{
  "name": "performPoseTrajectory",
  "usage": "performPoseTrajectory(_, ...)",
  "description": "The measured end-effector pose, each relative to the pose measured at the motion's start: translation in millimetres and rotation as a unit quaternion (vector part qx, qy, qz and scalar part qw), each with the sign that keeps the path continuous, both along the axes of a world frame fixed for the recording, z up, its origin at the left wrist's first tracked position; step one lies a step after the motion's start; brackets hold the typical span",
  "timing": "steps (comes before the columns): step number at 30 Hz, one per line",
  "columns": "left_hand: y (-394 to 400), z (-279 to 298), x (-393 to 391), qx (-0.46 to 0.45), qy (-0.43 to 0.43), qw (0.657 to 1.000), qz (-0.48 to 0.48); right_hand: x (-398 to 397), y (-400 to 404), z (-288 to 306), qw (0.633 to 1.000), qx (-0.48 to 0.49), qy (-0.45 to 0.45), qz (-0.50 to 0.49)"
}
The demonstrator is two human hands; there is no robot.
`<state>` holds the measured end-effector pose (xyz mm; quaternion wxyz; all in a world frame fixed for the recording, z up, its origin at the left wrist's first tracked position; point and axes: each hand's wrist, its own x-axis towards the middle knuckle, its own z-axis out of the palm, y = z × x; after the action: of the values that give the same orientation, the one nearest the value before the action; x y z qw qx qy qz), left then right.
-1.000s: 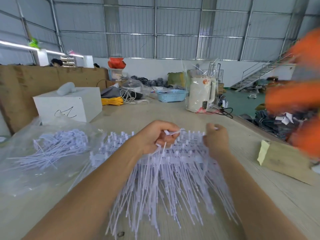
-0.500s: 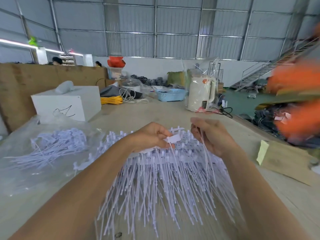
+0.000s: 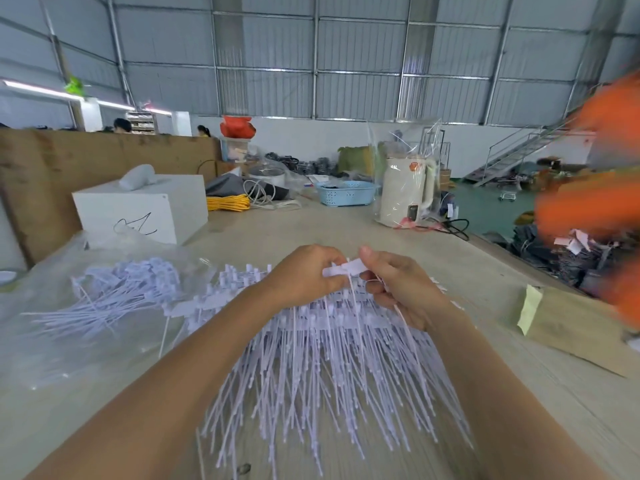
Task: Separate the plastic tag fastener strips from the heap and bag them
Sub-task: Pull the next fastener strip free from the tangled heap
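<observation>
Both hands meet above the heap (image 3: 322, 368): the left hand (image 3: 304, 275) and right hand (image 3: 398, 289) each pinch an end of one white fastener strip (image 3: 344, 268), its head bar lying left to right, its thin tails hanging toward the viewer. Forearms reach forward over the pale wooden table (image 3: 519, 393). A clear bag (image 3: 62, 341) of sorted strips lies left, inside a metal-walled warehouse.

— What lies on the tabletop (image 3: 346, 233)?
— A heap of white fastener strips (image 3: 329, 368) at centre, a clear bag (image 3: 69, 341) of strips at left.
— Further up the frame?
— A white box (image 3: 145, 209) upper left, yellow cord (image 3: 228, 203), a blue basket (image 3: 346, 197), a cream kettle (image 3: 405, 192) in plastic.
— And right?
— A brown envelope (image 3: 571, 327) at the right edge.
</observation>
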<state>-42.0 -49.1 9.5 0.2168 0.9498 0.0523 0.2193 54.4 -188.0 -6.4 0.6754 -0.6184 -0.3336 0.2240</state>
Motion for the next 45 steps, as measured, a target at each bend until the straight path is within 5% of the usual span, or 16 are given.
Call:
performPoseTrajectory(3, -2.5, 0.2, 2.3, 0.030, -0.007, 1.000, 0.004, -0.9, -0.2, -2.0, 1.000, -0.009, -0.022, -0.004)
performPoseTrajectory(7, 0.5, 2.2, 0.4, -0.089, 0.025, 0.996, -0.008, 1.9, -4.1, -0.5, 1.000, 0.000, -0.025, 0.007)
performPoseTrajectory(18, -1.3, 6.8, -1.8, -0.183, 0.034, 0.982, -0.032, -1.8, -6.5, -1.8, 0.990, 0.042, -0.133, 0.010)
performPoseTrajectory(27, -1.9, 17.2, -3.1, -0.444, 0.105, 0.881, -0.126, -2.5, -6.5, 1.9, 0.973, 0.143, -0.180, 0.027)
performPoseTrajectory(38, -5.0, 21.4, 4.7, -0.429, 0.105, 0.893, -0.092, 0.1, -12.0, 4.6, 0.972, 0.144, -0.182, 0.023)
performPoseTrajectory(42, -2.7, 25.1, 18.6, -0.301, 0.106, 0.940, 0.118, 0.2, -21.1, 13.9, 0.962, 0.225, -0.115, 0.102)
performPoseTrajectory(45, -0.3, 13.2, 27.3, -0.300, 0.073, 0.946, 0.097, 3.5, -25.8, 19.7, 0.966, 0.234, -0.102, 0.051)
